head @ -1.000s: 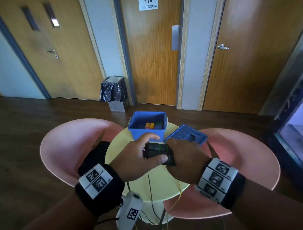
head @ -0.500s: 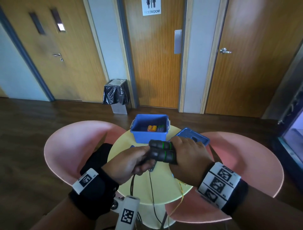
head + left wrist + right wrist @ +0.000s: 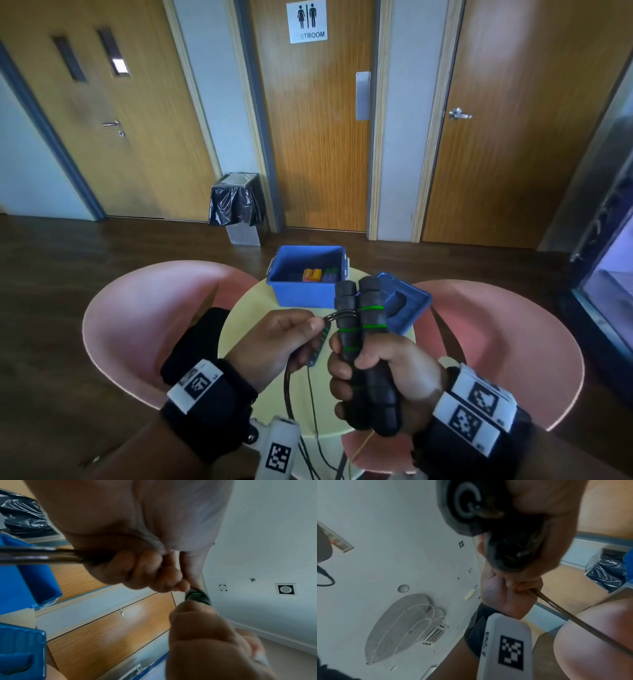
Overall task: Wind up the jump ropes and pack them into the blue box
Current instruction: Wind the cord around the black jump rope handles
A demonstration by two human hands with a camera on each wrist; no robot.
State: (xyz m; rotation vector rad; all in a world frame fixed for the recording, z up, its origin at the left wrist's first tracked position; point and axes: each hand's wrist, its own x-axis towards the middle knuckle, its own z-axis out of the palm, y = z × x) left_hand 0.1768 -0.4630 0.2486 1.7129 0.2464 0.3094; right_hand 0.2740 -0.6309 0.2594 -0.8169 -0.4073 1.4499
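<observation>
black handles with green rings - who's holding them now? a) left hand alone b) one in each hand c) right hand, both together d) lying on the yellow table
c: the right hand grips both black handles side by side and upright, while the left hand pinches only the cord beside them.

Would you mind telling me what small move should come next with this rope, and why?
Probably carry the cord around the two handles again: the left hand pinches it beside them, the right hand grips them upright, and slack hangs below.
</observation>
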